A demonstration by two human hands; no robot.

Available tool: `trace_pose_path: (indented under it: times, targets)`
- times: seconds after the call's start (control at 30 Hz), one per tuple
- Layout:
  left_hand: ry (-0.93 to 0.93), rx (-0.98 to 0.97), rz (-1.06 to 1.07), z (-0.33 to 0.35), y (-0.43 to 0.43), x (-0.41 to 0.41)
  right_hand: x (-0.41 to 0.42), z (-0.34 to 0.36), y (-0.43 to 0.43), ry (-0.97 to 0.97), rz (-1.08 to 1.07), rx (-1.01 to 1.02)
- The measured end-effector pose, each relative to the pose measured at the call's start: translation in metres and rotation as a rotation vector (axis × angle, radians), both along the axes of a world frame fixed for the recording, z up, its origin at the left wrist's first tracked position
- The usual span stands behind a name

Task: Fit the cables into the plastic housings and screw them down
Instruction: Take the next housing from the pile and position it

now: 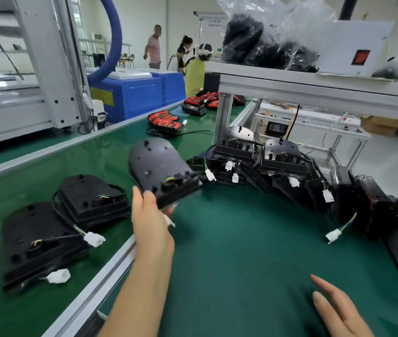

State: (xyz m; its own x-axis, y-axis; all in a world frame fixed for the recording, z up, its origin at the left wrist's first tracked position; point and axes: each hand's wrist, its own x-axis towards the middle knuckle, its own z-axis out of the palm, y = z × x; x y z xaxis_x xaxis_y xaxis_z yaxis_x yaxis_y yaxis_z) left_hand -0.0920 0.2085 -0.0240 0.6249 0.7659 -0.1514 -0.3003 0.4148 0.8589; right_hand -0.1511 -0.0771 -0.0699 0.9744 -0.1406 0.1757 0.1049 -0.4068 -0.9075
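My left hand (150,222) grips the near edge of a black plastic housing (156,164) and holds it in the air above the green mat, its cable end tucked by a yellow-green wire. My right hand (339,310) hovers low at the bottom right, fingers straight, holding nothing. Two more black housings (90,198) (37,242) with cables and white connectors (94,239) lie on the conveyor belt to the left. A pile of housings (261,156) with dangling white connectors lies behind the mat.
An aluminium rail (110,266) divides the green conveyor from the green mat (241,251). A shelf (314,86) with a bag of black parts hangs overhead at right. Red-and-black units (166,121) sit farther up the belt. Several people stand in the background.
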Motion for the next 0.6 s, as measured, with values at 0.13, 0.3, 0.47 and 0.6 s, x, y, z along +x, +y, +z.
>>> trace_pose_path:
  times: [0.13,0.3,0.47,0.6]
  targets:
    - [0.066,0.044,0.214,0.008,0.037,0.028,0.003,-0.013,0.000,-0.096,-0.026,-0.001]
    - [0.205,-0.027,0.317,0.010,0.066,0.049,0.005,-0.024,-0.001,-0.140,-0.036,-0.023]
    - [0.286,-0.024,0.358,0.007,0.076,0.062,0.008,-0.033,-0.004,-0.165,-0.043,-0.027]
    - [0.295,-0.098,0.391,0.003,0.077,0.067,0.012,-0.041,-0.005,-0.167,-0.053,0.006]
